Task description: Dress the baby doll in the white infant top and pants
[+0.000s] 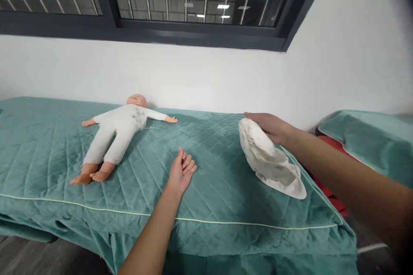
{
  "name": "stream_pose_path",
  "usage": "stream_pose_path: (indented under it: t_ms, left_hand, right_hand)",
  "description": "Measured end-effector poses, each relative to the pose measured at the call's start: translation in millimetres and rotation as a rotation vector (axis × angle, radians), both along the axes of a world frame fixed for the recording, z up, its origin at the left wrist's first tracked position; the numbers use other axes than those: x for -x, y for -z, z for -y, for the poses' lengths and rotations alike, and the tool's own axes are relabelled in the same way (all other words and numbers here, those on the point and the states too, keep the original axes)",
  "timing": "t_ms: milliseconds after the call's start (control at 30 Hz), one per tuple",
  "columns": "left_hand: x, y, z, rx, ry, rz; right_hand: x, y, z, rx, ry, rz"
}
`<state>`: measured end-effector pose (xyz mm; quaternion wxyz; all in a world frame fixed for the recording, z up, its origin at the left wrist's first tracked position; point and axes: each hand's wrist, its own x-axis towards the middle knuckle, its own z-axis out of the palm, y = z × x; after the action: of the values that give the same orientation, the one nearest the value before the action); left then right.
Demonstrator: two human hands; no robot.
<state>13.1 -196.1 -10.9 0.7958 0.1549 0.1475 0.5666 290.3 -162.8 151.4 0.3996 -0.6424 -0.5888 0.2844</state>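
Observation:
My right hand (pixel 269 126) grips the upper end of a white piece of cloth (pixel 267 159) with a faint print, perhaps a baby garment. The cloth hangs folded over the right part of the green quilted cover (pixel 213 180), its lower edge drooping to the right; my thumb and some fingers are hidden. Above the middle of the cover, my left hand (pixel 183 170) has loosely curled fingers with nothing visible in them. To its left a baby doll (pixel 118 124) in a white body lies on its back, arms spread, bare feet towards me.
Behind the bed is a white wall (pixel 209 75) below a dark-framed window (pixel 200 36) with metal bars. At the right end, a green cushion or cover (pixel 371 137) lies over something red (pixel 334 144). Dark floor (pixel 22 253) shows at the lower left.

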Motion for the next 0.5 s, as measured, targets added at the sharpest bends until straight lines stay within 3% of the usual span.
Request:
stream_pose_path:
  t_ms: [133,200,267,367,500]
  left_hand:
    - [-1,1.7,-2,-0.025,-0.01,-0.017]
    - [-2,5.2,-5,-0.027,-0.015,-0.094]
    - [-4,9.6,-8,-0.021,-0.015,-0.182]
    - [-4,12.7,-9,-0.027,-0.009,-0.23]
    - [-3,5.2,-1,-0.081,-0.017,-0.305]
  right_hand:
    - [57,19.0,15,0.141,-0.325,-0.45]
    - [77,35.3,24,0.251,-0.529,-0.417]
    - [85,52.7,30,0.26,-0.614,-0.298]
    - [74,76.4,31,0.173,-0.518,-0.139]
    - [35,100.7,33,0.023,-0.22,0.212]
